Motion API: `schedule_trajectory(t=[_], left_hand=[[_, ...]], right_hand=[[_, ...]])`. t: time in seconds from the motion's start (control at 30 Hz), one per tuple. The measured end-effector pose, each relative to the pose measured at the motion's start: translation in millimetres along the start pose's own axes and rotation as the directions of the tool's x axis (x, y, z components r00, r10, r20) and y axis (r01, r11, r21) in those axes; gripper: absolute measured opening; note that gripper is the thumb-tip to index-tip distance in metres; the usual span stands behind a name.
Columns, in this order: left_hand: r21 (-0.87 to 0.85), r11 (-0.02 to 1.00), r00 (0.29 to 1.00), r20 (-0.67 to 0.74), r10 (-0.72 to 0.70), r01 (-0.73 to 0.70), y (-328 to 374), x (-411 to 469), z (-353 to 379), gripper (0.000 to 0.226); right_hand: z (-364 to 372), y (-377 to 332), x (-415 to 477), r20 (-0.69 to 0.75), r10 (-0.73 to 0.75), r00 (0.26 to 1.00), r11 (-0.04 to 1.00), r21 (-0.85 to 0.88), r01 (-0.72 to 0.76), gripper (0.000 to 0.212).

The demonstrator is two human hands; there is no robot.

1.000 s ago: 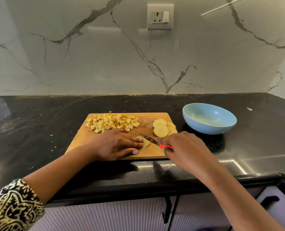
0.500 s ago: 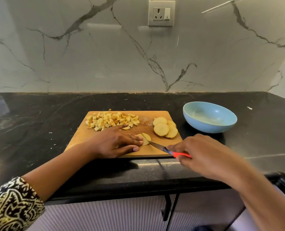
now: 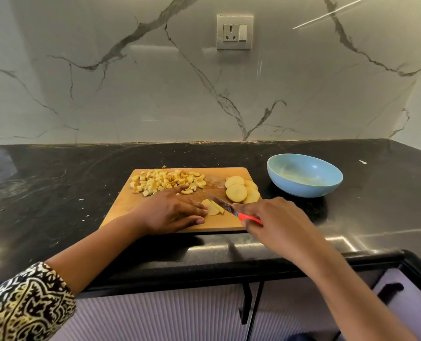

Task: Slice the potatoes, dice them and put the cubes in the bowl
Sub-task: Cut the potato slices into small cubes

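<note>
Left hand (image 3: pixel 172 210) is lying flat on the rectangular wooden cutting board (image 3: pixel 120 207), fingers stretched out straight, pressing down the pale half-cut potato slice (image 3: pixel 213 209). Right hand (image 3: pixel 275 222) is gripping the red-handled knife (image 3: pixel 229 209), fingers curled round the handle, blade right at that slice. The pile of yellow potato cubes (image 3: pixel 167 182) and the round potato slices (image 3: pixel 241 193) are sitting at the board's far side, with the light blue bowl (image 3: pixel 303 188) just right of the board.

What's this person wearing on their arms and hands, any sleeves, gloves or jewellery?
The left arm wears a sleeve in a black, cream and yellow print. No sleeve shows on the right arm. The left hand and right hand are bare: no gloves, rings or bangles.
</note>
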State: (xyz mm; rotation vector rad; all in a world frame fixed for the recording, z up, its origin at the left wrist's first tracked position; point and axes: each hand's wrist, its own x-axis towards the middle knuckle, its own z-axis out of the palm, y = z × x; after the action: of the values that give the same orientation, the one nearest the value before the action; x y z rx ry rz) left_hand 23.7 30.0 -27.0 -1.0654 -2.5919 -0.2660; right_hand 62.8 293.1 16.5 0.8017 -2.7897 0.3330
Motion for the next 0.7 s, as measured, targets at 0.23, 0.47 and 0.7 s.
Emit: schedule_trajectory(t=[0.23, 0.47, 0.7], left_hand=[[-0.011, 1.0, 1.0, 0.019, 0.008, -0.008, 0, 0, -1, 0.051], [-0.015, 0.999, 0.999, 0.028, 0.03, -0.03, -4, 1, 1, 0.051], [0.001, 1.0, 0.998, 0.062, 0.025, -0.025, -8, 2, 1, 0.055]], right_hand=[[19, -5, 7, -0.014, -0.012, 1.0, 1.0, 0.025, 0.012, 0.038], [30, -13, 22, -0.007, -0.033, 0.999, 0.999, 0.017, 0.033, 0.042], [24, -14, -4, 0.052, -0.033, 0.998, 0.999, -0.031, 0.035, 0.044]])
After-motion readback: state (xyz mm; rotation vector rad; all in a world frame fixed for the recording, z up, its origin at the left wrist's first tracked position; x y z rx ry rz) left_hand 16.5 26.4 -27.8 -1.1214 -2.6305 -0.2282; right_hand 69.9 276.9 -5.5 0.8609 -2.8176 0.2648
